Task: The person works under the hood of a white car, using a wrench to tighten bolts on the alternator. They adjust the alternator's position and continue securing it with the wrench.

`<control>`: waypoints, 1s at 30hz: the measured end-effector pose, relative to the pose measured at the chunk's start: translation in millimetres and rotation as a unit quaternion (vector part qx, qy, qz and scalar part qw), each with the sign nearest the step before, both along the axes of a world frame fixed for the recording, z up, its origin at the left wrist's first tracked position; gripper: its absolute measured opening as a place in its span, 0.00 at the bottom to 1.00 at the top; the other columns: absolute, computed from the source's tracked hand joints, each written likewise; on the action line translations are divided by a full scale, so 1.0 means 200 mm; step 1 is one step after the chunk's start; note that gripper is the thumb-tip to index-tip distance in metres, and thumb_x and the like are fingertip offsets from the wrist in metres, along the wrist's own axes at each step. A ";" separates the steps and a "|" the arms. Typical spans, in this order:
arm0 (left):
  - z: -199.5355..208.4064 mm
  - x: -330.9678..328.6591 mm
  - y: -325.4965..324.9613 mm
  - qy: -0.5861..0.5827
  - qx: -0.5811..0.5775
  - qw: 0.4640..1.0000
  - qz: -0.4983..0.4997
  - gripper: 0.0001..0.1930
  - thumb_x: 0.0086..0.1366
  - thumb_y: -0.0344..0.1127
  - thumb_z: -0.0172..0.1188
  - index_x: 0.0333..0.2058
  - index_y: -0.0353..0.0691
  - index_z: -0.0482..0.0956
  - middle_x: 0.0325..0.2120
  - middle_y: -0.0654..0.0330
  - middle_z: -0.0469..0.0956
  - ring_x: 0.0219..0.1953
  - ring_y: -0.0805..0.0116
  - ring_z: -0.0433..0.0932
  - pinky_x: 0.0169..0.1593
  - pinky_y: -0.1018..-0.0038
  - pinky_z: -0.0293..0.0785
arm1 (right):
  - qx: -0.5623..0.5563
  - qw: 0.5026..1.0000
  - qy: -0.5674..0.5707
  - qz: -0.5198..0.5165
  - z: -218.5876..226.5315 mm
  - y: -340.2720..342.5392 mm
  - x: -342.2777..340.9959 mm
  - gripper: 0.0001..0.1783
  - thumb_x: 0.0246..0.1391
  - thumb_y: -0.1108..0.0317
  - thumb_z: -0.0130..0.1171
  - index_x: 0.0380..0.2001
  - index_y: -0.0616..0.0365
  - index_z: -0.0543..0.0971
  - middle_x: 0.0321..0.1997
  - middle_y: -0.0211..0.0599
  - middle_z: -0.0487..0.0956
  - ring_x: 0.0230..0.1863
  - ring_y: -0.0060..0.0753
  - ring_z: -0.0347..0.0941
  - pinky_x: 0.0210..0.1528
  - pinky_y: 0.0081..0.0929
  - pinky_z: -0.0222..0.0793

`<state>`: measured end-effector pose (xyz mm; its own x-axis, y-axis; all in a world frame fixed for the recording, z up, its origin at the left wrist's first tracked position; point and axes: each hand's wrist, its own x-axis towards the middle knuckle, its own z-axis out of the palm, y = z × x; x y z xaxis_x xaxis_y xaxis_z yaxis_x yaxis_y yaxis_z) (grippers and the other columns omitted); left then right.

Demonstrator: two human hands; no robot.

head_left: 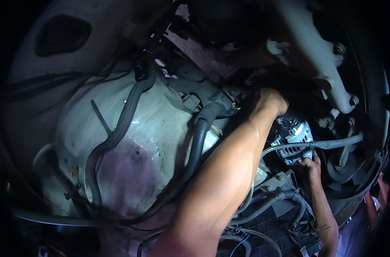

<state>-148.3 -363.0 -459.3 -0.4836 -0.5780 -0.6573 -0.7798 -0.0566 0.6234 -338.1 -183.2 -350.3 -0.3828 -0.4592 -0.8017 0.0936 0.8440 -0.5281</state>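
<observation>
My left forearm crosses the middle of the view. My left hand (268,101) is bent down at the wrist into dark shadow beside the engine, and its fingers are hidden. To the right of it, a silver alternator (294,143) with a slotted housing sits tilted among the engine parts. My right hand (311,166) reaches up from the lower right and grips the alternator's lower edge, thumb and fingers bent against it. A grey hose (332,144) passes in front of the alternator's housing.
At left, ribbed black conduit (121,124) and a thick black hose (198,143) run over a pale, stained metal panel (130,171). A pale metal arm (317,55) hangs at upper right. Corrugated conduit (263,209) and wires lie over a black ribbed cover (268,231) below.
</observation>
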 end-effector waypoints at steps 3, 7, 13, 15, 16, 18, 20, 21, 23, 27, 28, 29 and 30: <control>0.02 0.07 0.02 0.019 -0.085 0.986 -0.144 0.19 0.68 0.40 0.46 0.43 0.39 0.85 0.43 0.48 0.83 0.46 0.55 0.83 0.53 0.59 0.78 | -0.008 0.999 -0.027 -0.032 0.02 0.00 0.07 0.38 0.37 0.81 0.51 0.59 0.68 0.64 0.37 0.38 0.77 0.33 0.31 0.75 0.37 0.31 0.79; 0.01 0.06 0.07 -0.008 -0.104 0.983 -0.153 0.13 0.60 0.32 0.52 0.38 0.38 0.85 0.41 0.50 0.84 0.42 0.51 0.84 0.46 0.57 0.81 | -0.012 0.999 -0.028 -0.040 0.03 -0.01 0.13 0.36 0.38 0.82 0.51 0.58 0.68 0.66 0.36 0.40 0.78 0.31 0.35 0.77 0.37 0.37 0.82; 0.05 0.06 0.12 -0.043 0.002 0.993 0.107 0.18 0.65 0.37 0.45 0.39 0.37 0.84 0.40 0.42 0.82 0.44 0.45 0.82 0.51 0.56 0.78 | -0.003 0.999 -0.032 -0.043 0.08 -0.02 0.15 0.39 0.40 0.81 0.51 0.62 0.70 0.63 0.40 0.42 0.78 0.36 0.34 0.79 0.39 0.37 0.83; 0.09 0.08 0.09 -0.051 -0.009 0.999 -0.016 0.20 0.67 0.38 0.42 0.40 0.35 0.83 0.41 0.43 0.81 0.45 0.46 0.82 0.54 0.56 0.76 | 0.003 0.999 -0.027 -0.045 0.10 -0.02 0.15 0.41 0.41 0.81 0.52 0.64 0.72 0.60 0.43 0.47 0.79 0.37 0.37 0.80 0.39 0.35 0.82; 0.10 0.10 0.06 -0.045 0.048 0.997 -0.031 0.21 0.68 0.37 0.41 0.41 0.33 0.83 0.41 0.43 0.82 0.44 0.48 0.83 0.50 0.57 0.79 | 0.001 0.999 -0.027 -0.043 0.11 -0.02 0.15 0.41 0.41 0.80 0.52 0.64 0.72 0.60 0.43 0.47 0.79 0.37 0.37 0.80 0.39 0.34 0.82; 0.16 0.13 0.05 -0.001 0.178 0.980 0.092 0.19 0.67 0.40 0.47 0.41 0.31 0.82 0.35 0.40 0.83 0.38 0.52 0.85 0.43 0.58 0.82 | 0.002 0.998 -0.024 -0.051 0.13 -0.01 0.16 0.43 0.42 0.80 0.54 0.66 0.73 0.58 0.42 0.45 0.79 0.35 0.35 0.79 0.37 0.32 0.82; 0.22 0.16 0.05 -0.023 -0.068 0.979 -0.191 0.21 0.68 0.41 0.46 0.43 0.28 0.80 0.36 0.37 0.82 0.39 0.47 0.84 0.44 0.58 0.81 | 0.010 0.999 -0.014 -0.040 0.17 -0.01 0.15 0.44 0.41 0.80 0.54 0.67 0.72 0.56 0.41 0.44 0.79 0.35 0.35 0.79 0.38 0.33 0.82; 0.25 0.16 0.08 -0.012 0.002 1.000 -0.017 0.23 0.69 0.44 0.45 0.45 0.28 0.79 0.39 0.35 0.80 0.43 0.44 0.82 0.48 0.57 0.79 | 0.007 0.999 -0.017 -0.048 0.19 0.00 0.14 0.44 0.41 0.80 0.54 0.67 0.71 0.57 0.41 0.44 0.79 0.36 0.35 0.79 0.38 0.33 0.82; 0.30 0.16 0.13 0.069 0.152 0.967 0.191 0.29 0.73 0.52 0.41 0.49 0.29 0.77 0.45 0.32 0.77 0.52 0.37 0.76 0.58 0.55 0.70 | -0.007 0.999 -0.028 -0.037 0.24 0.03 0.12 0.42 0.40 0.79 0.52 0.65 0.67 0.61 0.43 0.43 0.79 0.35 0.33 0.79 0.39 0.32 0.83; 0.32 0.09 0.19 0.121 0.131 0.964 0.199 0.28 0.73 0.52 0.43 0.47 0.27 0.77 0.44 0.31 0.77 0.51 0.35 0.75 0.57 0.53 0.70 | 0.034 0.995 0.014 -0.088 0.25 0.10 0.06 0.42 0.40 0.79 0.50 0.65 0.65 0.61 0.41 0.41 0.79 0.32 0.32 0.78 0.36 0.31 0.82; 0.32 0.08 0.19 0.126 0.155 0.959 0.199 0.29 0.73 0.52 0.44 0.45 0.26 0.77 0.43 0.30 0.77 0.51 0.35 0.75 0.56 0.53 0.70 | 0.031 0.996 0.012 -0.086 0.24 0.11 0.04 0.42 0.40 0.79 0.50 0.65 0.65 0.61 0.42 0.41 0.79 0.33 0.32 0.78 0.36 0.31 0.82; 0.31 0.07 0.18 0.114 0.121 0.971 0.172 0.29 0.73 0.54 0.45 0.42 0.25 0.76 0.34 0.35 0.80 0.32 0.43 0.83 0.41 0.56 0.76 | 0.013 0.996 0.006 -0.086 0.21 0.12 0.03 0.42 0.40 0.79 0.50 0.65 0.64 0.61 0.42 0.41 0.79 0.34 0.32 0.78 0.35 0.30 0.82; 0.30 0.07 0.17 0.122 0.131 0.970 0.166 0.30 0.73 0.54 0.44 0.42 0.24 0.76 0.32 0.35 0.80 0.27 0.47 0.83 0.37 0.56 0.77 | 0.007 0.996 0.006 -0.086 0.19 0.13 0.01 0.42 0.40 0.78 0.49 0.65 0.64 0.61 0.43 0.41 0.79 0.34 0.33 0.78 0.35 0.30 0.82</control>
